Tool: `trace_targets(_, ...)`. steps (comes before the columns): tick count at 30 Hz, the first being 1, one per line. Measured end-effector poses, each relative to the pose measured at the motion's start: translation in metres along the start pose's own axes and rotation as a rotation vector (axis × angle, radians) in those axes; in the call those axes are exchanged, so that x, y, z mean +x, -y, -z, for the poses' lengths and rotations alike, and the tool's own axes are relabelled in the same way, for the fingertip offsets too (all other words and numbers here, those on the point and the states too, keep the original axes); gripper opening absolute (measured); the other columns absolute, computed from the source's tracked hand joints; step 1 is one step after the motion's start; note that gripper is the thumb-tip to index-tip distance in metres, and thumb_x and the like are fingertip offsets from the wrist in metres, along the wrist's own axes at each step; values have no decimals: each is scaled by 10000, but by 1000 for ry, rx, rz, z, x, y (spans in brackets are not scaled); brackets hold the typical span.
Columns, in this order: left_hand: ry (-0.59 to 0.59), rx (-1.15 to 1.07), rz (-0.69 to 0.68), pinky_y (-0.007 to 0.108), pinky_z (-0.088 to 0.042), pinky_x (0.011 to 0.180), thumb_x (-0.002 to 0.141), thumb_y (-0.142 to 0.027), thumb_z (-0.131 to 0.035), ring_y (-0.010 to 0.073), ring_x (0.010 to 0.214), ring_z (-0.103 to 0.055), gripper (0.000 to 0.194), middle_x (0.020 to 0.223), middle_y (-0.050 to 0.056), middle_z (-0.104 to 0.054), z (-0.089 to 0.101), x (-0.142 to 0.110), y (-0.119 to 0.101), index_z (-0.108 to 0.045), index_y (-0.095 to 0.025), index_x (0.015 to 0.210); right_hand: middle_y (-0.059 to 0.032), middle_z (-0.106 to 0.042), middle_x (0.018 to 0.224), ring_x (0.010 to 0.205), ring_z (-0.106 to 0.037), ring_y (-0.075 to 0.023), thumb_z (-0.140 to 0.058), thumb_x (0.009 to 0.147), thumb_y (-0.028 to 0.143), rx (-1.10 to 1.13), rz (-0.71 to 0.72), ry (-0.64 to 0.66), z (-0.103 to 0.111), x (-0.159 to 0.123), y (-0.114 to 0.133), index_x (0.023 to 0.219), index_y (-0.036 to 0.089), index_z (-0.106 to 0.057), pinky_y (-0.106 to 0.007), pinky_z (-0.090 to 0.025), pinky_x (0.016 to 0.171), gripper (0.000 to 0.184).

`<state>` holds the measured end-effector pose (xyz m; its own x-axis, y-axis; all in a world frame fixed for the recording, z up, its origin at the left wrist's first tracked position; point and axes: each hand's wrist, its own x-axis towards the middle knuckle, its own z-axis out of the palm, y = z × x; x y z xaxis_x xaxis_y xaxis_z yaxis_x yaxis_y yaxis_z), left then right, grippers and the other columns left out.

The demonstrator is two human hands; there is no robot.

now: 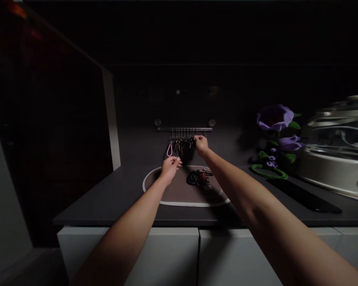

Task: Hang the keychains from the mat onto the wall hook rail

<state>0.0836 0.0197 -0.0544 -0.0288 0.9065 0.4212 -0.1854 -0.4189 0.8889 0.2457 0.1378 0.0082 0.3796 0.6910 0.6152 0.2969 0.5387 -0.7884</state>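
Reaching up to a wall-mounted metal rail (184,129) at frame centre, the right hand (201,143) pinches narrowly at the hanging keys (183,146). The left hand (170,167), also narrowed, sits just below them, beside a pink loop strap (169,150); whether it holds anything is unclear. More keys (198,177) lie on an oval mat (173,190) beneath.

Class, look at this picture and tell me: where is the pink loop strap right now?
In the head view, the pink loop strap hangs at the left end of the keys on the metal rail, just above the person's left hand.
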Motion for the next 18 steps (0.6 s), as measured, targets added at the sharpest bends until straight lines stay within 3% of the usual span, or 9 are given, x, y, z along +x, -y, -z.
trace_targets(7, -6, -2, 3, 181, -371, 489, 672, -301, -636, 86, 547, -540, 174, 637, 30, -617, 0, 1, 1, -566, -142, 680, -12, -572, 619, 591, -523, -133, -459, 724, 449, 23, 3, 32, -9, 4, -5, 783, 161, -583, -279, -441, 639, 319)
trace_targets(14, -10, 4, 12, 182, -369, 489, 672, -278, -635, 87, 547, -537, 156, 633, 28, -614, 1, 2, 1, -567, -139, 689, -27, -587, 643, 604, -539, -140, -479, 717, 413, 50, -98, -36, -12, 1, -6, 780, 146, -590, -285, -444, 636, 297)
trace_targets(18, -14, 3, 20, 186, -368, 494, 686, -252, -621, 87, 548, -536, 129, 636, 28, -614, 2, 3, 2, -561, -138, 685, -35, -594, 641, 606, -532, -143, -479, 704, 444, 44, 5, 7, -7, -3, -10, 787, 131, -598, -282, -439, 623, 346)
